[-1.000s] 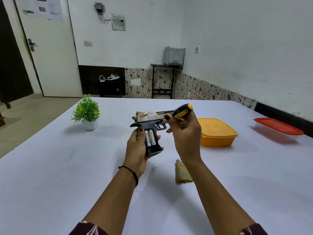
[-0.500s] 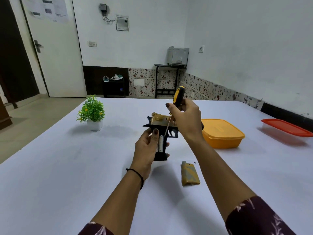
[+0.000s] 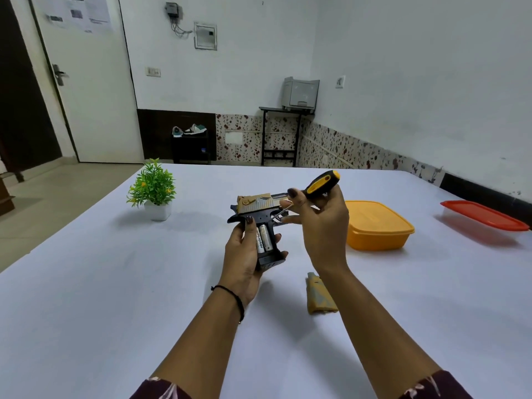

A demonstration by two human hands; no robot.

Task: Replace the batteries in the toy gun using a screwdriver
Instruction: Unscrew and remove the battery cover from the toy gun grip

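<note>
The detached battery cover (image 3: 321, 296) is left loose on the table (image 3: 115, 283), where it could be swept off by a forearm. Just beyond, the toy gun (image 3: 257, 210) is gripped by its handle in the left hand (image 3: 241, 256), two batteries (image 3: 264, 239) exposed; they could be spilled if it is tilted. The screwdriver (image 3: 322, 182) is clasped in the right hand (image 3: 324, 226), tip near the trigger, so plastic could be gouged by a slip.

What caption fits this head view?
Left hand holds toy gun, batteries exposed; right hand holds screwdriver; cover lies on table.
</note>
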